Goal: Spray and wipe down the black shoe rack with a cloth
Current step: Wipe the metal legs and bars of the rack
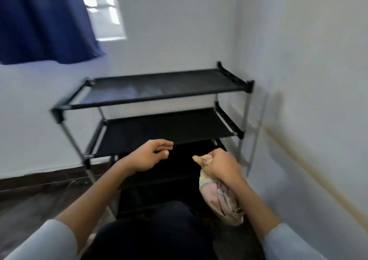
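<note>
We see the rack (159,108) standing in the corner, its right end near the wall (308,80) and floor (29,200) open to its left. Our right hand (221,166) grips the bunched cloth (221,200) before the lower shelf edge. Our left hand (151,154) hovers relaxed, holding nothing.

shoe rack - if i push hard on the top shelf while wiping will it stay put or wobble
The shoe rack probably wobbles: its poles look thin. It seems light, so it may slide. The top shelf looks like fabric and would likely sag.
</note>
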Available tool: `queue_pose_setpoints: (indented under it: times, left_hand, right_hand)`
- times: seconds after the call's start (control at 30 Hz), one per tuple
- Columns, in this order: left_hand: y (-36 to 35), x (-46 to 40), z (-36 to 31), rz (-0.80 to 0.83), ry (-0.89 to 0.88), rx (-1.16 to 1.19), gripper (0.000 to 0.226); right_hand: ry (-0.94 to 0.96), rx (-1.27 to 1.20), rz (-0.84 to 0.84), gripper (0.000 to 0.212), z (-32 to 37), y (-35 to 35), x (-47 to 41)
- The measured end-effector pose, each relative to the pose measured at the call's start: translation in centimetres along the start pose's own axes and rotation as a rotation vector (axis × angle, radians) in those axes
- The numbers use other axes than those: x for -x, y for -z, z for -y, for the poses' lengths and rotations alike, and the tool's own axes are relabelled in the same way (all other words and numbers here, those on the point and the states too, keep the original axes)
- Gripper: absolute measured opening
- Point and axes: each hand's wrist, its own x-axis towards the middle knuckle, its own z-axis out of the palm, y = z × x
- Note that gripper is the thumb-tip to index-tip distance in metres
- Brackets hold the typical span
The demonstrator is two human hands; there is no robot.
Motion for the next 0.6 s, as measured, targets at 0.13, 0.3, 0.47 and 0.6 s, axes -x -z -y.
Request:
queue_pose_setpoints:
  times: [0.13, 0.3, 0.47, 0.6]
  left_hand:
    - [6.9, 7.0, 1.0, -0.253, 0.026, 0.046, 0.034]
    - [14.5, 14.0, 3.7, -0.593, 0.067, 0.124, 0.028]
    - [19.7, 15.7, 6.0, -0.692, 0.094, 0.148, 0.028]
    - [21.9, 13.8, 6.9, -0.705, 0.077, 0.219, 0.03]
  right_hand:
    - [0.236, -0.021, 0.006, 0.023, 10.0, 1.0, 2.6]
    - [0.508, -0.06, -0.022, 0.022, 20.5, 0.2, 6.3]
    - [0.659, -0.13, -0.119, 0.016, 27.5, -3.0, 7.9]
    - [0.681, -0.133, -0.203, 0.022, 30.4, -5.5, 6.8]
